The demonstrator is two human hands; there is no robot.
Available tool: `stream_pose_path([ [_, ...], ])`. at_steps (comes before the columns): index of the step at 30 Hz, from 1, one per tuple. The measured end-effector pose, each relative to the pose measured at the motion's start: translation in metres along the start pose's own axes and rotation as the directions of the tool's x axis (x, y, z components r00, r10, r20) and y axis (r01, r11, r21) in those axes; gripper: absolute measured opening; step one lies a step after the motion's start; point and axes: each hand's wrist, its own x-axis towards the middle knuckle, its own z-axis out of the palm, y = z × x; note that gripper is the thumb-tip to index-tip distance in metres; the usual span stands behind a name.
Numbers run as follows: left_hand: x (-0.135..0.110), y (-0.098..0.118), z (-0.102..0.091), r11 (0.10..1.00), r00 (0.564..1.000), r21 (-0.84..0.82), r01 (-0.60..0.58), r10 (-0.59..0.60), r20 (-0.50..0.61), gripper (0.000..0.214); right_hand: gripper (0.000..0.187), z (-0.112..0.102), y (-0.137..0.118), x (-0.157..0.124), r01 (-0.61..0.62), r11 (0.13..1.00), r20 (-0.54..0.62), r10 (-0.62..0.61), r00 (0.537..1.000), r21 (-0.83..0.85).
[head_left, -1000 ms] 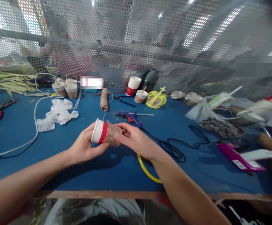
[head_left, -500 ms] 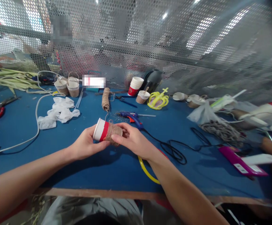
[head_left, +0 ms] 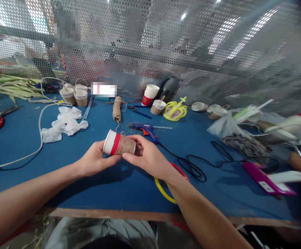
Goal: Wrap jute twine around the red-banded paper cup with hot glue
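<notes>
- Paper cup [head_left: 117,143]: sideways, near middle of the table [head_left: 101,193], rim leftward.
- Left hand [head_left: 92,159] grips the rim end; right hand [head_left: 149,154] grips the base.
- Probably light, crushable (thin walls); best held gently around the twine [head_left: 127,145].

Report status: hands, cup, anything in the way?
Left hand, right hand: both holding cup, sideways. Twine wound round its base end. Glue gun lying just beyond.
</notes>
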Motion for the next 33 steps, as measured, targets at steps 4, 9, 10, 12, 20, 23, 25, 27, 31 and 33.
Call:
stream_pose_path([
  [4, 0.0000, -0.0017, -0.0023, 0.997, 0.996, -0.045, -0.057, 0.059, 0.061, 0.030, 0.047, 0.0037, 0.0005, 0.0002, 0.091, 0.985, -0.079, -0.103, 0.992, -0.147],
  [9, -0.0013, 0.0022, -0.0035, 0.994, 1.000, -0.109, -0.015, 0.018, 0.023, 0.027, 0.048, 0.0054, -0.0002, -0.0006, 0.218, 0.928, -0.083, -0.254, 0.964, -0.302],
  [10, -0.0014, 0.0030, -0.0035, 0.993, 1.000, -0.119, -0.004, 0.006, 0.011, 0.027, 0.048, 0.0054, -0.0005, -0.0008, 0.240, 0.911, -0.074, -0.279, 0.957, -0.335],
  [12, -0.0015, 0.0035, -0.0031, 0.992, 1.000, -0.130, 0.003, -0.005, -0.010, 0.027, 0.049, 0.0055, -0.0009, -0.0011, 0.283, 0.874, -0.059, -0.331, 0.942, -0.394],
  [20, 0.0004, 0.0014, -0.0007, 0.997, 0.998, -0.081, 0.020, -0.024, -0.058, 0.026, 0.050, 0.0069, 0.0006, -0.0011, 0.322, 0.832, -0.036, -0.377, 0.925, -0.452],
  [23, 0.0002, 0.0026, -0.0006, 0.999, 0.999, -0.039, 0.013, -0.014, -0.047, 0.025, 0.050, 0.0041, -0.0011, -0.0005, 0.299, 0.877, -0.047, -0.341, 0.939, -0.376],
  [25, -0.0003, 0.0034, -0.0005, 1.000, 1.000, 0.012, 0.005, -0.005, -0.012, 0.022, 0.042, 0.0020, -0.0019, 0.0007, 0.284, 0.918, -0.060, -0.311, 0.948, -0.277],
  [27, -0.0012, 0.0042, -0.0001, 0.997, 0.999, 0.079, 0.002, -0.006, 0.045, 0.019, 0.028, 0.0011, -0.0017, 0.0023, 0.251, 0.953, -0.076, -0.267, 0.961, -0.168],
  [31, -0.0031, 0.0065, 0.0013, 0.986, 0.989, 0.165, 0.015, -0.039, 0.144, 0.017, 0.021, 0.0028, 0.0006, 0.0049, 0.086, 0.996, -0.090, -0.084, 0.992, 0.014],
  [33, -0.0036, 0.0081, 0.0013, 0.986, 0.981, 0.162, 0.032, -0.062, 0.185, 0.015, 0.020, 0.0032, 0.0014, 0.0054, 0.059, 0.996, -0.113, -0.051, 0.992, 0.067],
])
